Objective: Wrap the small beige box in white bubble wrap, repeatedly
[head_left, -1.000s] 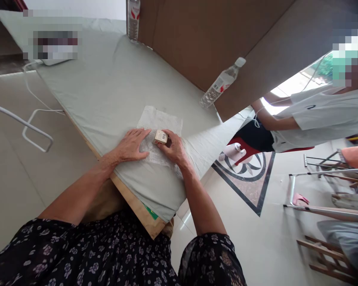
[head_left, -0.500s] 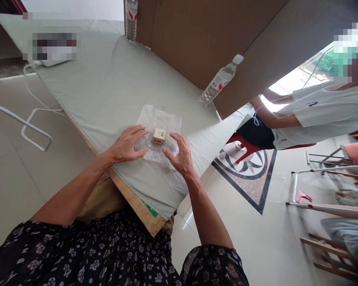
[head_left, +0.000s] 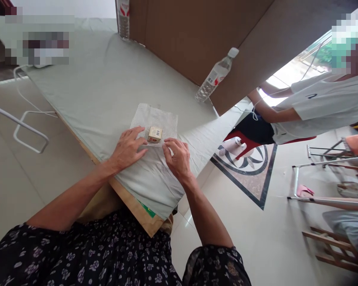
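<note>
A small cream-coloured box [head_left: 155, 134] with a barcode and printed lettering sits on a sheet of clear bubble wrap [head_left: 159, 117]. The sheet's near edge lies close by the box's front side. To the left of the box, my left hand [head_left: 127, 147] rests with its fingers spread and thumb apart, its fingertips touching the wrap. On the other side, my right hand [head_left: 177, 157] has thumb and forefinger brought together at the wrap's near right edge, just beside the box.
Beyond the wrap, a plastic water bottle [head_left: 216, 75] leans by a big brown cardboard panel [head_left: 185, 39]; another bottle [head_left: 124, 20] stands farther left. A pale cloth [head_left: 98, 87] covers the table. At right sits a person in a white shirt [head_left: 322, 99].
The wrap's near edge has come up toward the box, where before it stretched out below it. My right thumb and forefinger have closed together; the left hand stays beside the box.
</note>
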`<state>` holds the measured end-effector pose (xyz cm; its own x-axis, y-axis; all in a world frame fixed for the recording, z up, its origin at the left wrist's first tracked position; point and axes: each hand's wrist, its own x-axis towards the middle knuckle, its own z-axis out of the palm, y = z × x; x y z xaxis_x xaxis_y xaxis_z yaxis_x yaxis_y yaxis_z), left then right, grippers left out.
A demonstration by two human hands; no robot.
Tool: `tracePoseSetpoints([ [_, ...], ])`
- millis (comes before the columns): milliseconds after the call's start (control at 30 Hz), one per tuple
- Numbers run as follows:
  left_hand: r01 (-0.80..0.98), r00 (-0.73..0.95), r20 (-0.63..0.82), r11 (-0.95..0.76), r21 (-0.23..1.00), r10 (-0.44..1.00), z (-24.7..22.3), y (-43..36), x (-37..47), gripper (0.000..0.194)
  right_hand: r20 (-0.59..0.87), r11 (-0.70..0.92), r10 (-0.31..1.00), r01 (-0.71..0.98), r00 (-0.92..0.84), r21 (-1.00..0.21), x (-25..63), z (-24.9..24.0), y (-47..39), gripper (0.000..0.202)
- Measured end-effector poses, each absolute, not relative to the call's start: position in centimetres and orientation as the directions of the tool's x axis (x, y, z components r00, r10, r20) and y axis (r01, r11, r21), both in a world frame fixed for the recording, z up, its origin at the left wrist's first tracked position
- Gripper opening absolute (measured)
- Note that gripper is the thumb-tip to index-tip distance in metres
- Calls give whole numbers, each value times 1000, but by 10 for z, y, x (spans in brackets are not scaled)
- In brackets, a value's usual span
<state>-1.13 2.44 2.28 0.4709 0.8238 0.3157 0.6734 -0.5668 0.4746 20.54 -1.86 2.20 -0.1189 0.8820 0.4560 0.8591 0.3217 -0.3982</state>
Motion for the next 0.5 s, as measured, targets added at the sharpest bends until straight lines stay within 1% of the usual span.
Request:
tracePoseSetpoints([
  [133, 601, 373, 300, -474, 644, 878, 33, 48, 3, 8, 384, 261, 922, 809, -47, -527, 210, 33, 0, 13],
  [200, 544, 353, 257, -421, 726, 900, 37, 58, 10, 10, 346, 244, 938, 748, -21, -617, 213, 34, 13, 12],
  [267, 500, 322, 191, -338, 797, 927, 37, 66, 15, 15, 293, 221, 956, 643, 6, -733, 215, 32, 26, 14],
  [367, 455, 283, 115, -239, 858, 952, 33, 73, 20, 21, 191, 156, 981, 441, 36, -884, 216, 23, 41, 20],
  [433, 429, 273, 106, -219, 876, 956, 30, 74, 20, 24, 150, 121, 987, 354, 56, -927, 213, 16, 45, 23],
  [500, 409, 265, 109, -214, 887, 958, 28, 73, 19, 26, 154, 118, 985, 334, 82, -935, 210, 12, 44, 26],
])
